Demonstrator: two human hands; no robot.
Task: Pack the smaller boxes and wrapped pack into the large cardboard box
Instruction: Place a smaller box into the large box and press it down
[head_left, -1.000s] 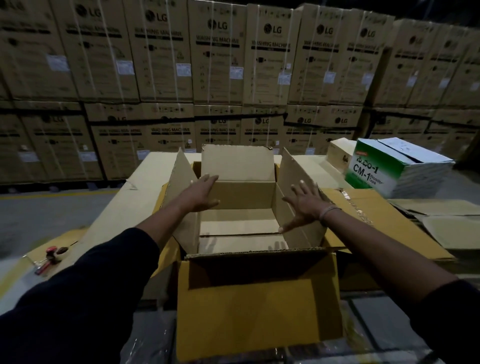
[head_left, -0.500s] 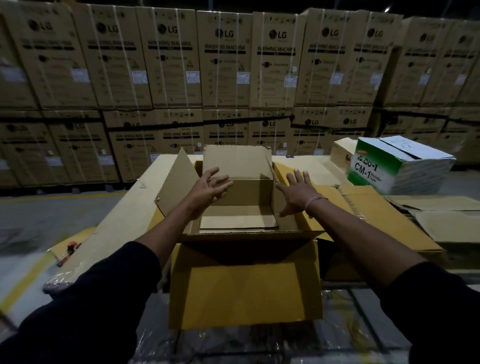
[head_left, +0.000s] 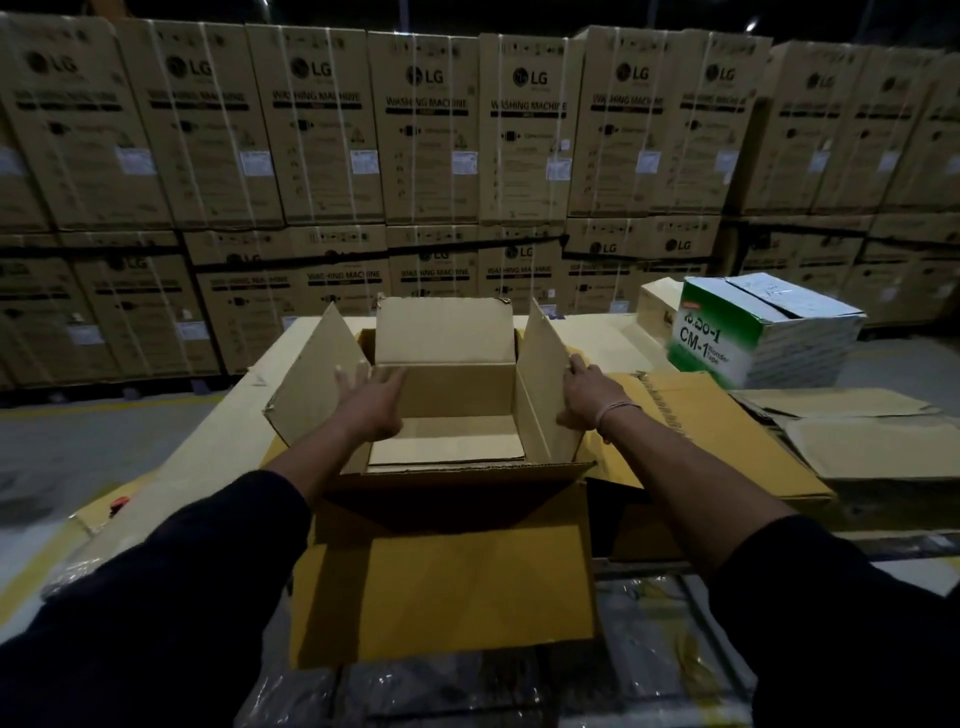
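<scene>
Open carton on the bench, both our hands at its side flaps.

Far wall: stacked washing-machine cartons (head_left: 426, 130). On the cardboard-covered bench (head_left: 218, 447) sits the large cardboard box (head_left: 447, 571), flaps up, only loose cardboard sheets visible inside. Far right, well apart, a green-and-white box (head_left: 763, 332). Our left hand (head_left: 371, 405) reaches inside by the left flap, fingers spread straight. Our right hand (head_left: 584, 397) lies against the right flap's outer face, fingers flat together, a band on the wrist.
</scene>
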